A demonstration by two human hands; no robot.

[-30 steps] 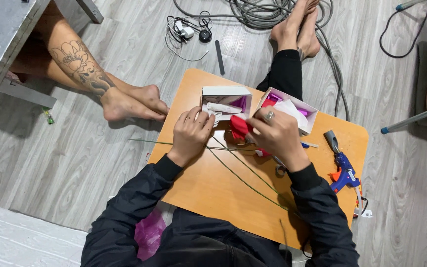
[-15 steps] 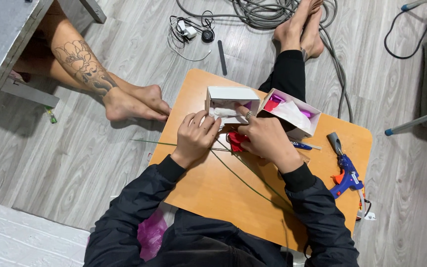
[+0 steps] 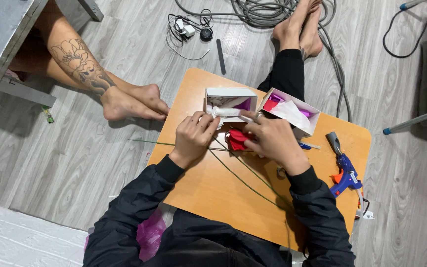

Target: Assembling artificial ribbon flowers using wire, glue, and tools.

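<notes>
Hands close together over the board (image 3: 208, 188): left hand (image 3: 194, 136) pinching white strip (image 3: 228, 112), right hand (image 3: 272, 138) clamped on red piece (image 3: 237, 139).

Single head view, steeply downward, near, over the orange board (image 3: 213, 198)

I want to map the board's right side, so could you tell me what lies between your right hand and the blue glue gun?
In the head view, a blue pen lies on the board between the right hand and the glue gun.
</notes>
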